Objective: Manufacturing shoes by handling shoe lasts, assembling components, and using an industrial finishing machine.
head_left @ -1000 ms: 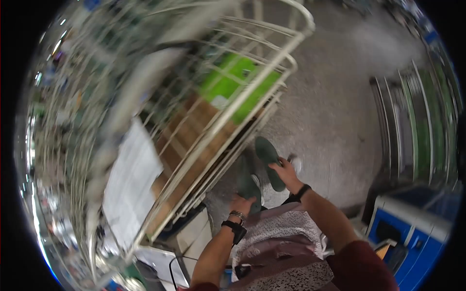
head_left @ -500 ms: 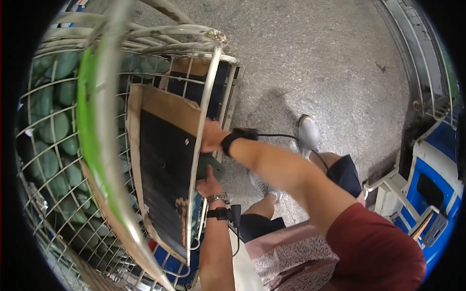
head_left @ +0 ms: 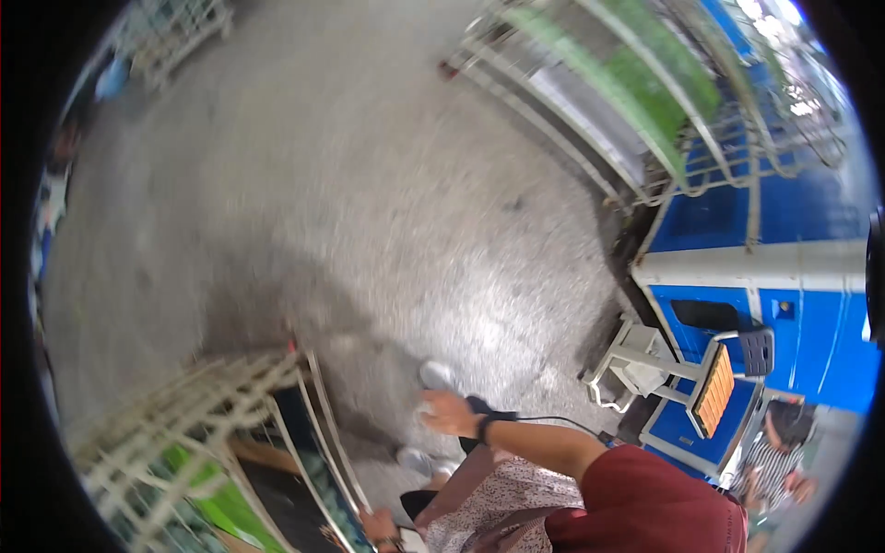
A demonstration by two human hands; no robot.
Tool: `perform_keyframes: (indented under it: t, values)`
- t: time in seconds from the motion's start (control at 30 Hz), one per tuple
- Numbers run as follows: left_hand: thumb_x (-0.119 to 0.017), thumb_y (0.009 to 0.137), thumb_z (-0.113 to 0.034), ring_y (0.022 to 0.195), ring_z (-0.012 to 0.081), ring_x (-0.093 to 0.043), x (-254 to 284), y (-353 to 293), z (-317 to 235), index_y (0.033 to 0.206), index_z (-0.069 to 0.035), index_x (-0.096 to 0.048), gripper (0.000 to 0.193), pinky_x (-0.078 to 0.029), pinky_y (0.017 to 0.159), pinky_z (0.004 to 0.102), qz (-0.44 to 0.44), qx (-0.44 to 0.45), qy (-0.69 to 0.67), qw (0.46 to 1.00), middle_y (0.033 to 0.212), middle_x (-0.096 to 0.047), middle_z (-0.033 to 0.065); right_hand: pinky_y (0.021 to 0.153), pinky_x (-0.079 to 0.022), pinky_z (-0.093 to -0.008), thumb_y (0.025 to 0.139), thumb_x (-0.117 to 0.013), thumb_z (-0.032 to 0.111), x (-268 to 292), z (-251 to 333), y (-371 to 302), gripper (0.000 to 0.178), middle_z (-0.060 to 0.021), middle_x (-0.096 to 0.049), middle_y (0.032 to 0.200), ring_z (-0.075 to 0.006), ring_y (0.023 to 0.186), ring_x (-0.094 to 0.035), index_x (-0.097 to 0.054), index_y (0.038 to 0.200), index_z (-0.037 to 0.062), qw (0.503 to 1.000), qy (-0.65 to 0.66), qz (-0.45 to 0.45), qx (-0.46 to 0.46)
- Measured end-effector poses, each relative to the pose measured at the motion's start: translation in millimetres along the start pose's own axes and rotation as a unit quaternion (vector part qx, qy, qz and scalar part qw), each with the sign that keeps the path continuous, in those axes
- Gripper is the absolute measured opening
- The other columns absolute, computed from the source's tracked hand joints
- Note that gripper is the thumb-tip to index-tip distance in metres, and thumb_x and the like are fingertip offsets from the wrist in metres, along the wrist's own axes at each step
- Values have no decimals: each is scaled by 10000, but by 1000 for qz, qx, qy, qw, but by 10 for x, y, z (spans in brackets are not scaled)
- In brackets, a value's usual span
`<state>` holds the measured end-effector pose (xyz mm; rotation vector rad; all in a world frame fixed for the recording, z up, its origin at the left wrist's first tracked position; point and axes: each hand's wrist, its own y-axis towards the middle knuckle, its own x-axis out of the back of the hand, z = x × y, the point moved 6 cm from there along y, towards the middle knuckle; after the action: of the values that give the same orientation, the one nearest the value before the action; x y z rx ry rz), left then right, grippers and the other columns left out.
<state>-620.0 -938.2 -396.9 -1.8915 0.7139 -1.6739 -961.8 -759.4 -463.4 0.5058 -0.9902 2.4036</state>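
My right hand (head_left: 449, 413) is held out over the floor in front of my body, wearing a black wrist strap. Its fingers are bent together, with a small pale spot at their tips that I cannot make out. At the lower edge, my left hand (head_left: 376, 525) is against the side rail of a white wire cart (head_left: 324, 415); blur and the rail partly hide its fingers. Inside the cart are a black and brown cardboard sheet (head_left: 286, 498), a bright green strip (head_left: 226, 507) and dark green rounded pieces (head_left: 323, 470).
A white rack with green panels (head_left: 636, 83) stands at the upper right, beside blue and white cabinets (head_left: 710, 221). A wood-topped stool (head_left: 714, 392) and a seated person in stripes (head_left: 779, 461) are to the right. Another wire cart (head_left: 175, 37) is at the far left.
My view has swung up and right, so the cart now sits at the lower left. My right hand has come away from the cart's rail; my left hand remains by it.
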Motion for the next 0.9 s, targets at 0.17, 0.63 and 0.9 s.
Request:
perform_keyframes:
  t: [0.17,0.63,0.9]
  values:
    - [-670,812,-154,965,377,-674,941,257,-1152,1325,41,-540,563,-533,897,477,-30,-162,73,984,1076,-686,218,901,-545,-475,858,-656,314,2669,-186,-354,479,-224,-724,1066,-391,1010,-695,-640,1247,35,973,-51,-140,-179]
    - [-629,892,-219,1101,364,-626,2026,2028,-5322,1310,7,-584,477,-497,950,482,66,-295,4,953,1216,-655,221,1023,-493,-453,864,-659,498,4539,540,1159,551,-182,-692,1240,-370,1176,-639,-680,1268,124,973,12,-81,-217]
    - [-605,938,-256,1178,357,-599,2950,3226,-7902,1302,-13,-610,437,-477,981,485,138,-330,88,930,1296,-637,223,862,-544,-463,885,-550,467,5080,531,1765,456,-116,-771,967,-353,952,-712,-772,970,78,938,77,-31,-336]
